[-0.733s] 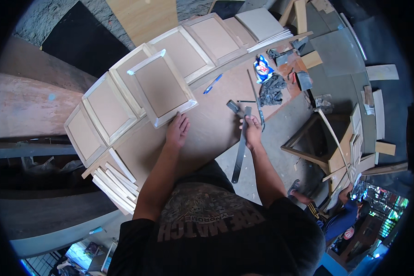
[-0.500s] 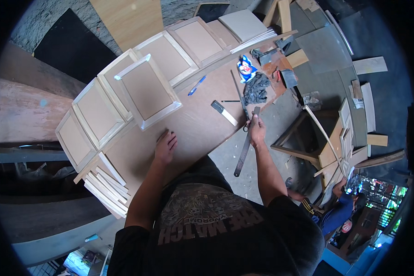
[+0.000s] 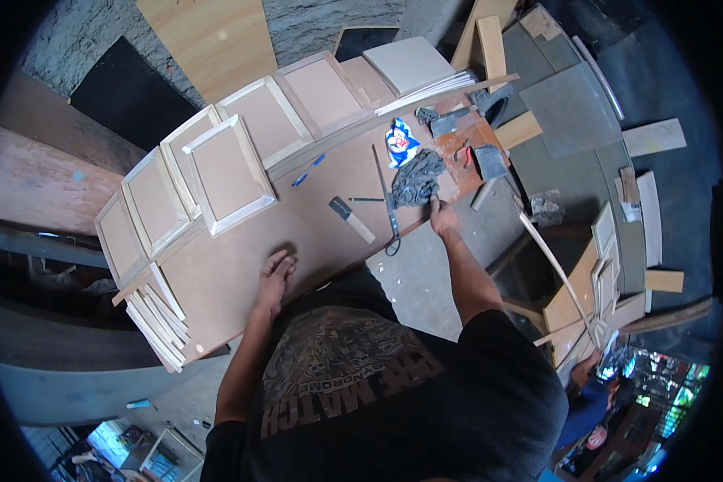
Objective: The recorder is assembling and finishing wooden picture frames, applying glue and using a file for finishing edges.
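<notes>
My right hand [image 3: 443, 218] is at the near right edge of the worktable [image 3: 241, 281], thumb and fingers closed at the lower end of a dark grey crumpled cloth [image 3: 416, 177]. Left of it lies a thin dark metal strip with a ring at its end [image 3: 392, 225]. Beside that are a pencil [image 3: 366, 199] and a scraper with a dark blade and pale handle [image 3: 353, 219]. My left hand [image 3: 277, 277] hovers over or rests on the tabletop, holding nothing, its fingers loosely bent and apart.
Pale framed panels [image 3: 229, 173] line the far side of the table. A blue pen [image 3: 308, 170], a blue-and-white packet [image 3: 402, 143] and red-handled pliers [image 3: 464, 153] lie there too. White wood strips [image 3: 157, 325] sit at the left end. Another person [image 3: 582, 406] is at lower right.
The long dark metal strip that my right hand held is no longer visible. That hand has moved to the crumpled cloth. The view has shifted, and my left hand's fingers are more apart.
</notes>
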A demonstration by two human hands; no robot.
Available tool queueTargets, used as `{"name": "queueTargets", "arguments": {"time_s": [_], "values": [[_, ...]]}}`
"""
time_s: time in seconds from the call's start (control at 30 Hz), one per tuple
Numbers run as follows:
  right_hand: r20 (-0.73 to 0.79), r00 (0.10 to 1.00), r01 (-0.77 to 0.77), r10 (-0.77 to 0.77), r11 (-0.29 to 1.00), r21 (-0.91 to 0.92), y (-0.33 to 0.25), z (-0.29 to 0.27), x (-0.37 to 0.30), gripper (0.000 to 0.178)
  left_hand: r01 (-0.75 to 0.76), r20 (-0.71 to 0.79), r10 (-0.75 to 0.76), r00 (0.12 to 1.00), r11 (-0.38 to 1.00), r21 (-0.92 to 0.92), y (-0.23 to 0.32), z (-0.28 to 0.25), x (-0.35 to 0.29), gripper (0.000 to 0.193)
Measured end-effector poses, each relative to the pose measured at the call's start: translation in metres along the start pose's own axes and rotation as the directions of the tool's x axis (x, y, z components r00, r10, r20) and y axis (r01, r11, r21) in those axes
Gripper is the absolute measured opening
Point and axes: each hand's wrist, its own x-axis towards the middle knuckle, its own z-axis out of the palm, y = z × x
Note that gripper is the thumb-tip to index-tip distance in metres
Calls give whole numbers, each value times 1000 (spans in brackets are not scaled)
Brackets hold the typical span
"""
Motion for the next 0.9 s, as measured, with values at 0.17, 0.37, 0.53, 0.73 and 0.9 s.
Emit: {"name": "queueTargets", "arguments": {"time_s": [0.17,0.37,0.53,0.73,0.9], "values": [[145,982,127,-122,992,-28,9,-16,22,61,-547,411,362,837,600,584,-11,125,14,46],[243,943,223,-229,973,49,29,-21,42,62,-663,662,-45,748,-17,748,-25,287,39,72],[263,922,259,-285,957,128,58,-16,49,53,-582,571,-133,810,-297,757,-36,332,52,92],[188,889,375,-418,899,226,85,-11,13,47,-399,365,-161,917,-370,839,-31,341,61,97],[287,874,361,-392,919,158,118,-20,-4,46,-335,301,-148,942,-352,874,-37,358,61,97]]}}
